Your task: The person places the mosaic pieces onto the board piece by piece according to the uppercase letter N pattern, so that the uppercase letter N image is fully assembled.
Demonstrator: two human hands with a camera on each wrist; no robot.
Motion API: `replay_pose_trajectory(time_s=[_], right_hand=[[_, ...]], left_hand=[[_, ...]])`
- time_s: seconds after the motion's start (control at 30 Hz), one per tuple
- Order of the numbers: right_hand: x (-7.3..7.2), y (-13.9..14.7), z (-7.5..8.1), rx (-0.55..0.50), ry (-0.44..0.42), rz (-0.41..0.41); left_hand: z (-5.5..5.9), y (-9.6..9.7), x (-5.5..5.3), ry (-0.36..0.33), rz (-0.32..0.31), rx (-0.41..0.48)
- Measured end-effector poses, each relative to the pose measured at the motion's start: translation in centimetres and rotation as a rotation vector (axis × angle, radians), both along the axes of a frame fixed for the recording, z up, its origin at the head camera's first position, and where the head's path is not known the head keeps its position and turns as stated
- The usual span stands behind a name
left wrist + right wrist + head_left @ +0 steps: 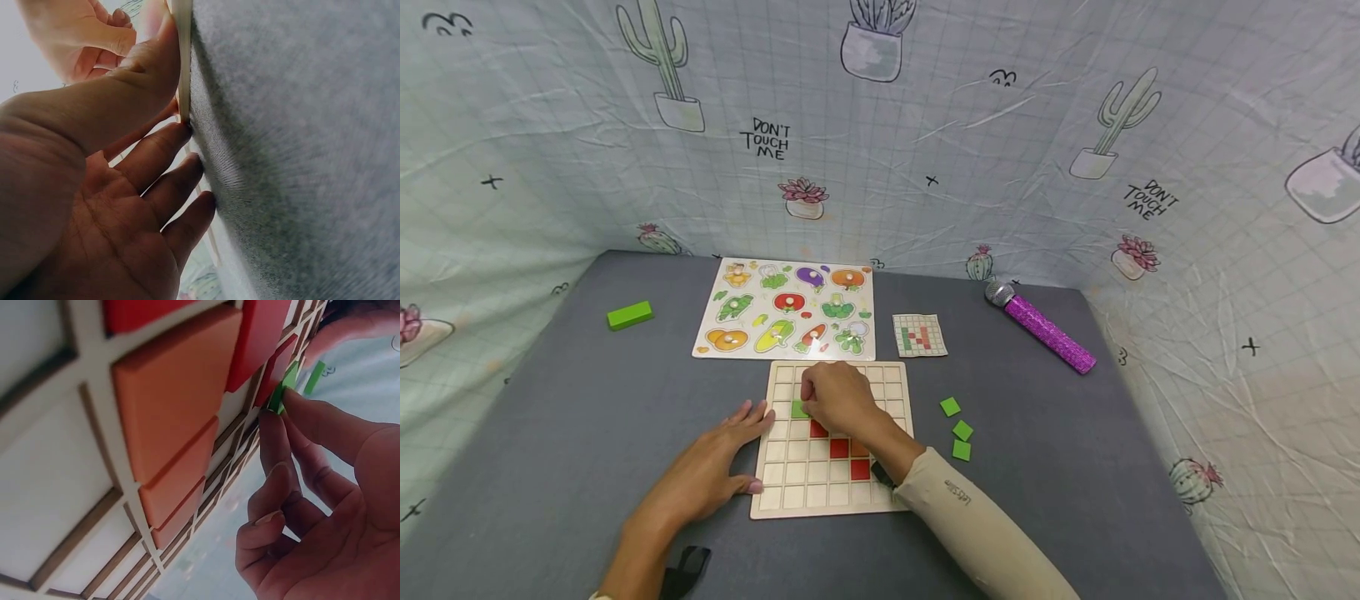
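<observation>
A pale wooden grid board point(797, 498) lies on the grey table, with red tiles point(839, 448) and orange tiles point(181, 394) set in its squares. Over its upper middle, my right hand point(842, 398) pinches a green square tile point(287, 381) between thumb and fingertips, right at the grid. In the head view that green tile shows just left of the fingers, partly covered by them. My left hand point(707, 467) rests at the board's left side, fingers spread and nearly straight, thumb at the edge. The right forearm hides part of the board's lower right.
Several loose green tiles point(962, 430) lie right of the board. Behind it are a vegetable puzzle board point(707, 337) and a small pattern card point(932, 345). A glittery purple microphone point(1048, 332) lies at the back right, a green block point(630, 316) at the back left.
</observation>
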State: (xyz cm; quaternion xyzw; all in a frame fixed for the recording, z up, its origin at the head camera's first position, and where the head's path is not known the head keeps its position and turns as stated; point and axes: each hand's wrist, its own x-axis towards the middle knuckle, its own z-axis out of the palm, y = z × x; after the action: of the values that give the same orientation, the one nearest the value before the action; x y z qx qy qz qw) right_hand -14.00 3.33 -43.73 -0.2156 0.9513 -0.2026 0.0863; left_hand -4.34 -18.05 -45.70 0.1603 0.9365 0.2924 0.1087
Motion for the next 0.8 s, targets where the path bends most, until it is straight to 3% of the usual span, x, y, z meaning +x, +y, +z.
replay_pose_trajectory(time_s=[0.33, 0.6, 0.8], right_hand=[[-0.1, 0.2, 0.1, -0.018, 0.022, -0.008], [-0.2, 1.4, 0.1, -0.101, -0.039, 0.049], [-0.1, 2.7, 0.7, -0.142, -0.066, 0.025]], left_hand=[[0.1, -0.1, -0.1, 0.002, -0.005, -0.002], [0.1, -0.1, -0.1, -0.002, -0.002, 0.001], [0.2, -0.1, -0.1, -0.009, 0.002, -0.009]])
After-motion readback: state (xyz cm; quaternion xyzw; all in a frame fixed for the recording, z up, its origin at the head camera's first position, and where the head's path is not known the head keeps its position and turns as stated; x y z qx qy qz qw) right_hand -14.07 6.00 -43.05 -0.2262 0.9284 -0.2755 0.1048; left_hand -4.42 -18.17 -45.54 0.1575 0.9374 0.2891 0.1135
